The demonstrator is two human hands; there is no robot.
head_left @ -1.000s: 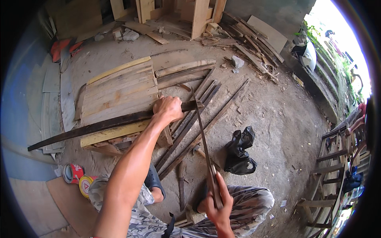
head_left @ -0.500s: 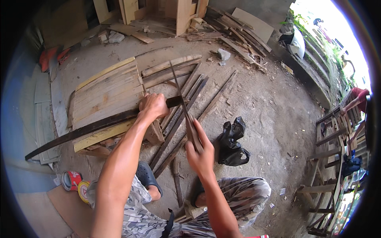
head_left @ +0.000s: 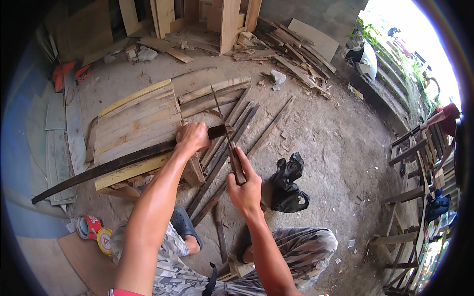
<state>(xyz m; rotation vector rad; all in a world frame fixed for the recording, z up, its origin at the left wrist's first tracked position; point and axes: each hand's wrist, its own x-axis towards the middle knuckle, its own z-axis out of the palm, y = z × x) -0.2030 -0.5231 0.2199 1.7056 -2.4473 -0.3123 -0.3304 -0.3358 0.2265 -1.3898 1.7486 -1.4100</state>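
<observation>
My left hand (head_left: 193, 136) is closed around a long dark wooden strip (head_left: 108, 160), pressing it down on a low plank bench (head_left: 136, 121). The strip's short end sticks out past the bench, to the right of my fingers. My right hand (head_left: 245, 190) grips the wooden handle of a handsaw (head_left: 219, 106). The narrow blade crosses the strip close to its right end, its tip pointing away from me. How deep the blade sits in the wood, I cannot tell.
Several loose wood strips (head_left: 271, 126) lie right of the bench. A black plastic bag (head_left: 289, 185) sits beyond my right hand. A red can (head_left: 90, 226) stands at lower left. Scrap wood (head_left: 296, 47) is piled at the back. Another person's arm (head_left: 435, 118) shows beside slatted wooden frames at far right.
My right hand and the saw have shifted slightly toward me. My left hand still holds the strip in the same place on the bench. The whole view has tilted a little.
</observation>
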